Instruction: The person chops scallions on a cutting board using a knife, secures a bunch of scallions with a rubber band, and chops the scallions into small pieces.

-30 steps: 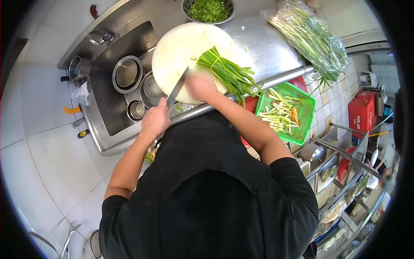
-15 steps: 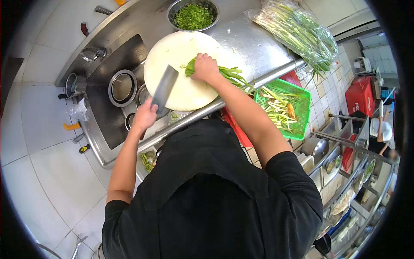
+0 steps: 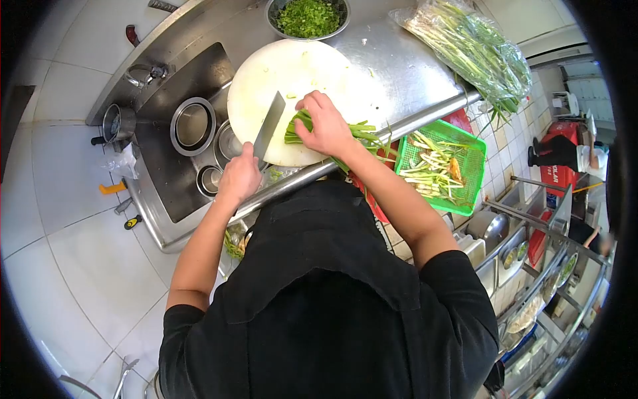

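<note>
My left hand is wrapped round the handle of a cleaver, whose blade stands over the round white cutting board. On the board's right part lies a bunch of green stalks, its far end hanging over the counter's front edge. My right hand rests on this bunch, thumb and fingers spread around it. A small gap separates the blade from the cut end of the stalks. A few green bits are scattered on the board.
Behind the board stands a bowl of chopped greens. A plastic bag of long stalks lies at the right. The sink on the left holds metal pots. A green basket sits below the counter. Two people are far right.
The yellow-banded bunch from the first frame now lies lower on the board under my right hand, its band not visible. The cleaver has turned, and my right fingers have spread since half a second ago.
</note>
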The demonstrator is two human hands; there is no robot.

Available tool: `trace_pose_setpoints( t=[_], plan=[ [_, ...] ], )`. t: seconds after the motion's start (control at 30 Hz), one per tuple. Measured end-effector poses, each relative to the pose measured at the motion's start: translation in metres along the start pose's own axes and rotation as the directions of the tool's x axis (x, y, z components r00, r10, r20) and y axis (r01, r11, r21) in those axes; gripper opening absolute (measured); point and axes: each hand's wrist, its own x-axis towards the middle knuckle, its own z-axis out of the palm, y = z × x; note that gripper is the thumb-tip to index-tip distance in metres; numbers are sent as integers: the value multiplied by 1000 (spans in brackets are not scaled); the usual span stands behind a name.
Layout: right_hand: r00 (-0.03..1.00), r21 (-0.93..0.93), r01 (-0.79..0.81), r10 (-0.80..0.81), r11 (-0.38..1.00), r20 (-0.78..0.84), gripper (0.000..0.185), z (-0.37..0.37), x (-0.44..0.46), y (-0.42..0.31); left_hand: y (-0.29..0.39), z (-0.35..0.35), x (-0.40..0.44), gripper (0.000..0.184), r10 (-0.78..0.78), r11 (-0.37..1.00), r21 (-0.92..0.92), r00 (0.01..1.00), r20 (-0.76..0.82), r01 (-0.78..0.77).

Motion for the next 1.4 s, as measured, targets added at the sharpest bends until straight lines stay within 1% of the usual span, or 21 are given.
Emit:
trace_pose_setpoints(
  t=[0.03, 0.07, 0.17, 0.27, 0.37, 0.47, 0.53, 0.57, 0.6, 0.67, 0.7, 0.73, 0.83, 0.93, 1.07, 1.17, 1.2, 1.27, 1.33, 1.37, 1.4],
  plan=[
    [1000, 69, 23, -24, 997, 7, 32, 0, 0, 2, 3, -3, -1, 25, 3, 1000, 16, 1000, 1, -3],
    [999, 114, 32, -27, 993, -40, 12, 7, -2, 0, 9, -6, -4, 24, 1, 1000, 16, 1000, -5, -1],
    [989, 19, 130, -128, 991, -71, 14, 30, -7, 19, 32, -14, -10, 23, 13, 1000, 17, 1000, -23, -12],
    [981, -30, 161, -163, 987, -102, 15, 36, -10, 20, 42, -16, -12, 22, 59, 998, 21, 998, -23, -58],
    [976, -41, 165, -169, 985, -135, 11, 40, -10, 23, 46, -23, -14, 21, 55, 997, 49, 998, 24, -56],
    [976, -23, 158, -160, 987, -150, 11, 38, -9, 23, 48, -43, -26, 21, 8, 995, 93, 994, 112, -18],
    [977, -17, 147, -147, 989, -155, 10, 38, -9, 23, 45, -45, -21, 21, 26, 995, 91, 990, 139, -39],
    [978, -12, 142, -142, 990, -154, 10, 39, -10, 23, 43, -44, -17, 21, 32, 995, 88, 988, 153, -46],
    [979, -14, 137, -138, 990, -152, 10, 40, -8, 25, 45, -36, -8, 22, 48, 998, 44, 985, 163, -55],
    [980, -16, 128, -129, 992, -150, 10, 43, -9, 25, 45, -2, 22, 22, 33, 997, 70, 987, 155, -45],
    [981, -13, 121, -122, 993, -151, 10, 43, -10, 24, 48, 3, 29, 22, 31, 995, 85, 989, 148, -44],
    [981, -15, 115, -115, 993, -154, 10, 43, -9, 24, 46, 3, 30, 22, 40, 996, 78, 988, 151, -52],
    [981, -19, 107, -109, 994, -161, 10, 42, -11, 24, 36, -16, -2, 22, -22, 995, 103, 970, 244, -3],
    [975, -11, 119, -119, 993, -189, 11, 43, -9, 26, 28, 14, 2, 24, -14, 999, 33, 987, 162, 8],
    [979, -12, 102, -103, 995, -178, 9, 43, -12, 24, 23, 7, 13, 26, 101, 994, 33, 985, 138, -107],
    [986, 31, 2, 4, 1000, -168, 8, 40, -16, 19, 13, 17, -11, 26, -7, 999, 42, 984, 175, 0],
    [983, -22, 31, -34, 999, -181, 9, 38, -16, 19, 13, 19, -9, 27, -24, 999, 47, 986, 167, 16],
    [974, -130, 94, -118, 987, -193, 10, 34, -17, 19, 15, 23, 10, 29, 57, 998, -6, 993, 104, -57],
    [970, -55, 96, -105, 994, -218, 12, 42, -21, 23, 20, 20, 29, 29, 105, 993, -62, 991, 81, -100],
    [966, -23, 101, -103, 995, -237, 13, 45, -19, 27, 24, 11, 34, 28, 111, 993, -53, 991, 70, -107],
    [971, 10, 72, -68, 997, -230, 15, 43, -19, 25, 29, 2, 37, 27, 119, 992, -44, 991, 65, -117]
  ],
)
